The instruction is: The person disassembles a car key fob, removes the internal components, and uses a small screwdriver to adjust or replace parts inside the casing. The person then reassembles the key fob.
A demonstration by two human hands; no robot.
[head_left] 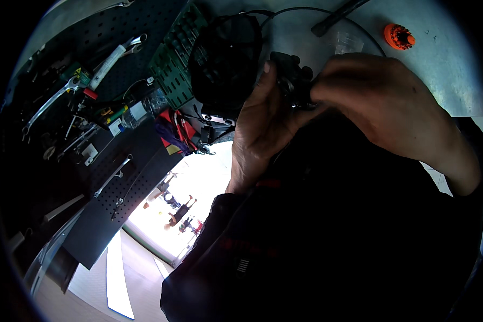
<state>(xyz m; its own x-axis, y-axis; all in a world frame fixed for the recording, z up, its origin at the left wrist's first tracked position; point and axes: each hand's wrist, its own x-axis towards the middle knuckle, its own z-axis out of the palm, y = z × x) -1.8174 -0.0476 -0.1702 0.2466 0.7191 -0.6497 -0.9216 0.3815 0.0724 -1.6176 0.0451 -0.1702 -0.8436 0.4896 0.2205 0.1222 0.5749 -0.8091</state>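
My left hand (263,121) is closed around a small black part with rounded knobs (291,70), its thumb pointing up along the near side. From the right, my right hand (381,94) reaches in with bent fingers pressed together at the part's right edge. Its fingertips are in shadow, so what exactly they pinch is hidden. The part is too dark to name its kind. Just left of it lies a round, dark, open-topped thing (225,64), perhaps fabric or mesh.
A green slotted basket (172,80) stands left of my hands. An orange round holder with dark bits (399,36), a clear plastic cup (349,42) and a black bar (338,19) lie on the grey tabletop (440,64). Wrenches (112,176) hang on a pegboard; people are in the bright background.
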